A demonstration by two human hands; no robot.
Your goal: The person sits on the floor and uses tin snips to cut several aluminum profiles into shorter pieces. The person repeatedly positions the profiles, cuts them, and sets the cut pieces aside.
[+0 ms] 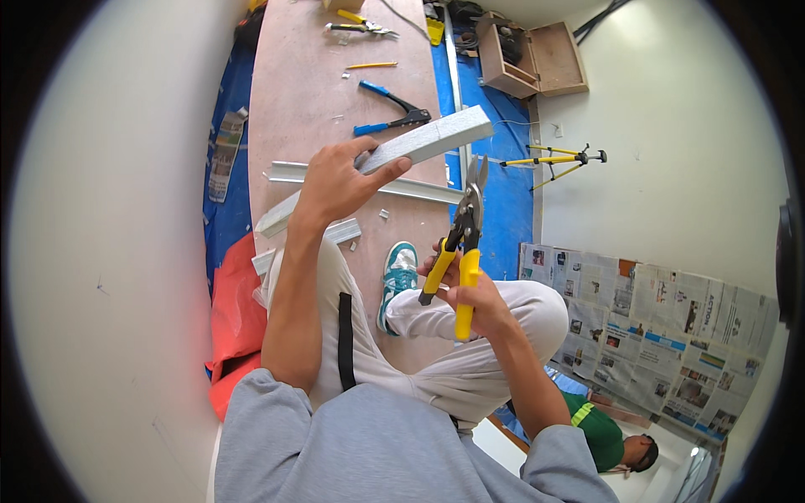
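My left hand (340,180) is closed around a silvery metal channel (449,134), held at a slant with its far end pointing up and right. Yellow-handled tin snips (471,210) are in my right hand (482,298). Their blades are slightly parted and point up, just beyond the channel's right end and apart from it. Beneath my left hand, another long metal channel (423,191) lies across the plywood board (293,101). A short channel offcut (344,230) lies beside my left knee, with small metal scraps close by.
Farther up the board lie a blue-handled riveter (415,116), a pencil (373,64) and other snips (360,28). Blue sheeting (507,243) flanks the board. A yellow tripod (558,158) and wooden box (507,67) stand right. A person in green (599,436) is lower right.
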